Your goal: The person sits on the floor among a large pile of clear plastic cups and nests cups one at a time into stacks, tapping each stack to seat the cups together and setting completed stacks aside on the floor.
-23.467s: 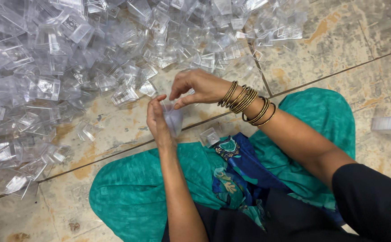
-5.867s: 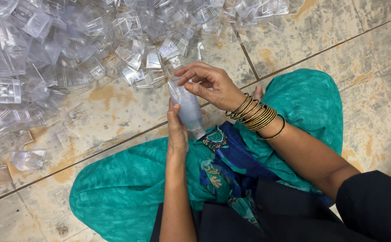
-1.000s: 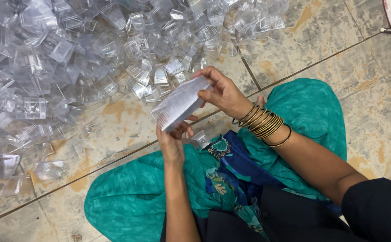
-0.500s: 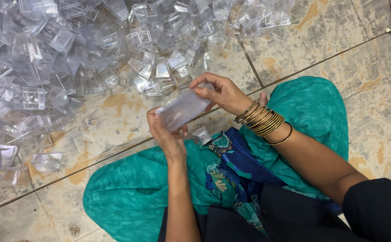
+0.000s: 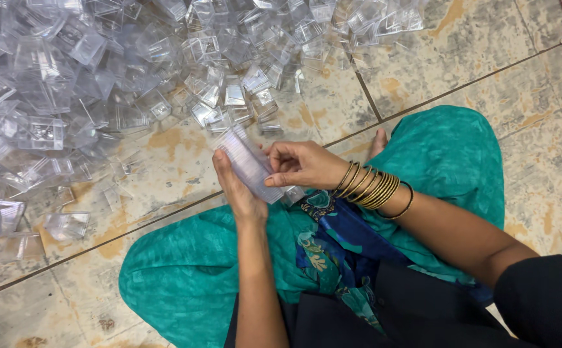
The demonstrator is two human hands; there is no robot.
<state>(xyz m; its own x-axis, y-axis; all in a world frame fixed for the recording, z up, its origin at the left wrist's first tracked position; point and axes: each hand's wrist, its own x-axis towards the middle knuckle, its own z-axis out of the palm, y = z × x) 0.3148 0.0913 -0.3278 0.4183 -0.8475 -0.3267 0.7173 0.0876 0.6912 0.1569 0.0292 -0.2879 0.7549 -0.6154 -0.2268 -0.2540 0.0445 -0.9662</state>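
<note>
Stack (image 5: pixel 248 164) of nested clear plastic pieces held over the lap, tilted, upper end toward the pile (image 5: pixel 133 77). Left hand (image 5: pixel 236 190) cupped under the stack from the near side, fingers wrapped along its edge. Right hand (image 5: pixel 303 164) gripping the stack's lower end, thumb and fingers pinched, gold bangles (image 5: pixel 371 187) on that wrist. Pile of loose clear pieces spread over the tiled floor (image 5: pixel 422 71) beyond the stack. Teal cloth (image 5: pixel 435 161) below the stack.
</note>
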